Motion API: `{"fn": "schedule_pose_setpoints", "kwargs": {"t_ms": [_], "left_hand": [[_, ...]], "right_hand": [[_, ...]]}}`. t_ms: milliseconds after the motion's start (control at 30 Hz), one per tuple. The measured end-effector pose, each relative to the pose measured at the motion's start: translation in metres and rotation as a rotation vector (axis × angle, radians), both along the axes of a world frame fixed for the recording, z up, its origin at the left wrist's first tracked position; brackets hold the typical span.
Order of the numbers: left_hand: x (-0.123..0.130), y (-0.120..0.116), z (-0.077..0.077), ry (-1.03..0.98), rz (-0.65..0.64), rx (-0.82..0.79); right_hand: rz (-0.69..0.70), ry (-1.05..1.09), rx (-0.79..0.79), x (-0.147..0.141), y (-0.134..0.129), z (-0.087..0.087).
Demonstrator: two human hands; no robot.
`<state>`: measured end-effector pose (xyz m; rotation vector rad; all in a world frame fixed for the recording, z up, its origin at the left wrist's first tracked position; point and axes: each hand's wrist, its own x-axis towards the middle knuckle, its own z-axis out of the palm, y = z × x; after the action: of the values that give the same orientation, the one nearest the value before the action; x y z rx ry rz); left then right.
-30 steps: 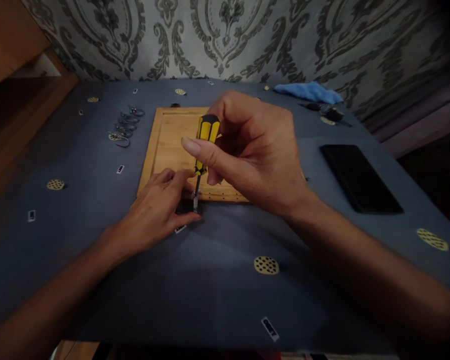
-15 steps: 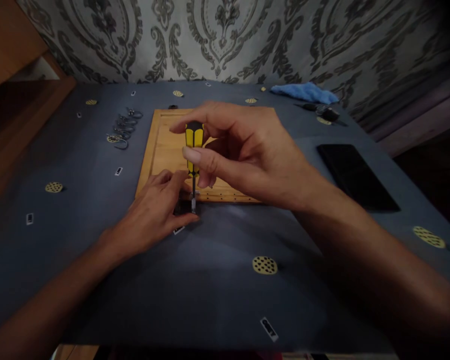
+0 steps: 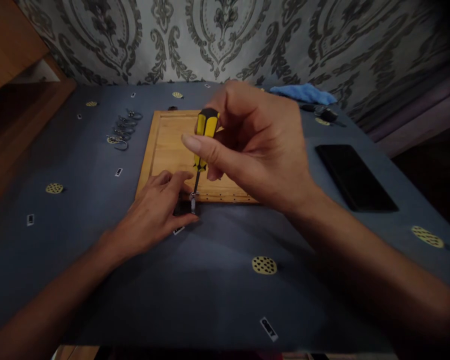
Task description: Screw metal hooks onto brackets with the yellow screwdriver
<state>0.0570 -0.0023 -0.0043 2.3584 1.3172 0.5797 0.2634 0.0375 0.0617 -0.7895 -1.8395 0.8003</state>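
A yellow and black screwdriver is held between the thumb and curled fingers of my right hand. Its shaft slants down to a small metal hook at the near edge of a wooden board. My left hand lies at the board's near left corner, with thumb and fingers closed around the hook's left side. A row of small dark holes runs along the board's near edge, right of the hook. My left fingertips partly cover the hook's base.
Several metal hooks lie in a row left of the board. A black flat device lies to the right. Behind it are a blue cloth and a dark tool. A wooden cabinet stands at the left.
The screwdriver has gone from upright to tilted, its handle leaning right. My right hand has turned and its index finger has come off the handle's top. My left hand has stayed in place.
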Motion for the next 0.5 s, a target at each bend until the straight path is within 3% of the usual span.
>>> {"fn": "schedule_pose_setpoints", "kwargs": {"t_ms": [500], "left_hand": [[0.001,-0.003,-0.002,-0.004,0.023,0.0]], "right_hand": [[0.016,-0.041,-0.009,0.0,0.008,-0.011]]}}
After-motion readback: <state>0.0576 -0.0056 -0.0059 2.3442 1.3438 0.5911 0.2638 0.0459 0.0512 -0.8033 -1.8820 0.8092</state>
